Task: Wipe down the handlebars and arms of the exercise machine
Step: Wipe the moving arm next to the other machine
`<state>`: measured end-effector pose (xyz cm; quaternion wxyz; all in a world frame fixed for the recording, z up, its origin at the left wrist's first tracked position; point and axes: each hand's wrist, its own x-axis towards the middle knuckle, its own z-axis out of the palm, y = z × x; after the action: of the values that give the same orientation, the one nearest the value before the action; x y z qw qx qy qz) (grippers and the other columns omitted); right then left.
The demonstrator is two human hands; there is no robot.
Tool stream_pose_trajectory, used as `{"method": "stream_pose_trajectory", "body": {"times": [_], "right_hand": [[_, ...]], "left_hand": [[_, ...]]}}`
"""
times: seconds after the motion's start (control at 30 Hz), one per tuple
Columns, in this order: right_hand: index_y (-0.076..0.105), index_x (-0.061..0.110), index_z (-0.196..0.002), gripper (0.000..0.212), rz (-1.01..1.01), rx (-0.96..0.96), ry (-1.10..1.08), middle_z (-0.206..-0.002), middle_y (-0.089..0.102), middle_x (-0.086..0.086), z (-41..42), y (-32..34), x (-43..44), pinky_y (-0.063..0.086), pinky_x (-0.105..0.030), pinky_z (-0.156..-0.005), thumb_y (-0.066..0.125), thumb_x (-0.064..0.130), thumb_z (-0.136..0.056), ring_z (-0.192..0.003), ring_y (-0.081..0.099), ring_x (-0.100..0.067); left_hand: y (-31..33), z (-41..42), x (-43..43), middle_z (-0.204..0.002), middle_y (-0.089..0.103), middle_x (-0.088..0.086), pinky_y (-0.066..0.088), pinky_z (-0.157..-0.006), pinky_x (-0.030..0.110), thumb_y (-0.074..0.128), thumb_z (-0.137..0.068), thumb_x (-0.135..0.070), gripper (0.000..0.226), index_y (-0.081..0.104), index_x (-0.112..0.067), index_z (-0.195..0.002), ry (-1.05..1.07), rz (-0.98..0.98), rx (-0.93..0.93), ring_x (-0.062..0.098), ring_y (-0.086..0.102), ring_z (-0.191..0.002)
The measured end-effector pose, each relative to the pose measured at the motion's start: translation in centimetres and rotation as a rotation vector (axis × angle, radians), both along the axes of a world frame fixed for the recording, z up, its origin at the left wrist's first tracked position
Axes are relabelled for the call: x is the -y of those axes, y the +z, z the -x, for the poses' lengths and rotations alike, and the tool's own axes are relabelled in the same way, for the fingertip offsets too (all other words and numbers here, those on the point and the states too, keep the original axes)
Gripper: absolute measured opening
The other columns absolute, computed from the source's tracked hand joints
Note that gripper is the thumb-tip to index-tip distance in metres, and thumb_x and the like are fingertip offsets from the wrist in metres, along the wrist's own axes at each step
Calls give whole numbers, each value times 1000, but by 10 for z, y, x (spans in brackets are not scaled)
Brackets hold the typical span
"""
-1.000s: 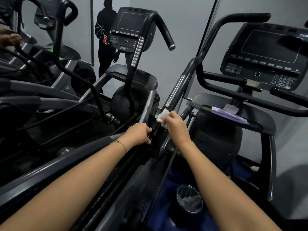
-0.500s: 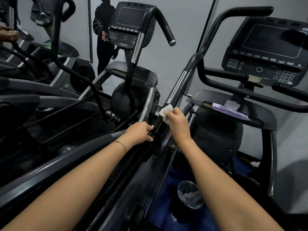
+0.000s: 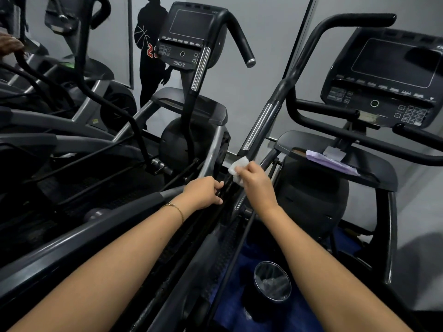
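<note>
1. Rubbing in place is all that has changed. Over the last second my right hand (image 3: 257, 188) carried the white wipe (image 3: 236, 167) a touch up the moving arm (image 3: 282, 97) and back down. It sits at about the same low spot as before, just below the chrome sleeve (image 3: 257, 127).
2. My right fingers (image 3: 242, 170) curl round the wipe and press it against the arm. My left hand (image 3: 203, 194) has stayed put, with its fingers (image 3: 217, 185) wrapped round a dark bar just left of the wipe, steadying things.
3. For the task, I judge that only the lowest stretch is getting cleaned. The chrome sleeve, the black run above it, the top handlebar (image 3: 347, 21) far up on the right and the fixed bars (image 3: 318, 122) under the console (image 3: 388, 77) are not yet reached.
4. Edges: the neighbouring machine's grey frame rail (image 3: 213, 152) stands just left of the wipe, and its upright arm (image 3: 196, 92) is beyond that. The gap on that side is narrow, and my left knuckles are near the wipe.
5. Open room runs up and far along the arm, with only wall behind it, and to the right towards the tray (image 3: 299, 140). The lined bin (image 3: 272, 281) sits near, under my right forearm, well apart from the wiping.
</note>
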<state>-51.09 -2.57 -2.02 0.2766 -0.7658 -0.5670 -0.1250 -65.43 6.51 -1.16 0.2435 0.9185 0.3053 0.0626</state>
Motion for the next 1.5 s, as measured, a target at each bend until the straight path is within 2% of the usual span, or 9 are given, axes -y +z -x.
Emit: {"method": "stream_pose_trajectory", "body": {"times": [0.13, 0.2, 0.43, 0.57, 0.77, 0.93, 1.17, 1.3, 1.5], "right_hand": [[48, 34, -82, 16, 39, 136, 43, -91, 43, 7, -13, 16, -3, 26, -20, -65, 40, 29, -95, -75, 33, -3], [53, 18, -77, 18, -78, 102, -44, -82, 43, 3, -16, 25, -7, 29, -26, -66, 46, 24, -93, -69, 36, -10], [64, 2, -99, 33, 181, 516, 99, -88, 53, -13, -3, 16, 4, 46, -35, -44, 69, -9, -68, -77, 53, -30], [56, 4, -119, 35, 229, 534, -100, -113, 45, -11, 2, 43, -14, 41, -32, -63, 50, -6, -86, -100, 42, -26], [66, -2, -87, 27, 352, 598, 4, -97, 56, -14, 27, 24, -3, 35, -23, -47, 75, -6, -62, -79, 55, -29], [48, 1, -123, 36, 300, 592, -165, -125, 37, -13, 16, 47, -14, 46, -31, -73, 49, -4, -88, -108, 40, -27], [61, -5, -103, 29, 419, 698, -38, -107, 52, -18, 29, 31, -7, 47, -34, -63, 63, -7, -74, -88, 51, -32], [53, 3, -118, 31, 392, 640, -173, -123, 40, -14, 22, 51, -19, 45, -31, -80, 47, -3, -88, -109, 42, -28], [70, 5, -78, 46, 421, 668, -63, -82, 57, -11, 32, 26, -6, 33, -21, -40, 86, -1, -36, -63, 55, -24]], "left_hand": [[-1, 1, 1, -128, 58, -2, 44, -96, 29, 64, -88, -30, 61, 38, -28, -142, -11, -1, 8, 16, 54, -118], [-1, 1, 1, -127, 59, -2, 45, -96, 31, 63, -88, -30, 60, 38, -28, -142, -8, -8, 14, 16, 54, -118], [-4, 1, 1, -129, 58, -2, 45, -95, 29, 63, -88, -30, 59, 39, -29, -141, 2, -18, 35, 15, 53, -120], [-4, 0, 2, -131, 56, -1, 46, -97, 33, 62, -89, -30, 59, 38, -29, -142, 1, -26, 24, 17, 51, -123], [-4, -1, 1, -130, 56, 0, 46, -98, 36, 61, -89, -30, 57, 38, -29, -142, -2, -38, 1, 17, 50, -123], [-2, 1, 3, -131, 54, -1, 45, -98, 35, 61, -89, -30, 58, 38, -30, -142, 10, -36, -1, 19, 50, -122], [0, 4, 7, -124, 57, 1, 46, -95, 36, 58, -91, -29, 49, 44, -25, -139, -16, -73, -20, 21, 52, -117], [-1, 4, 6, -127, 56, 1, 46, -96, 35, 57, -92, -29, 51, 41, -27, -140, -12, -53, -4, 20, 52, -119], [-1, 4, 6, -120, 59, 1, 47, -93, 38, 57, -92, -27, 42, 49, -23, -133, -25, -65, -15, 21, 53, -115]]}}
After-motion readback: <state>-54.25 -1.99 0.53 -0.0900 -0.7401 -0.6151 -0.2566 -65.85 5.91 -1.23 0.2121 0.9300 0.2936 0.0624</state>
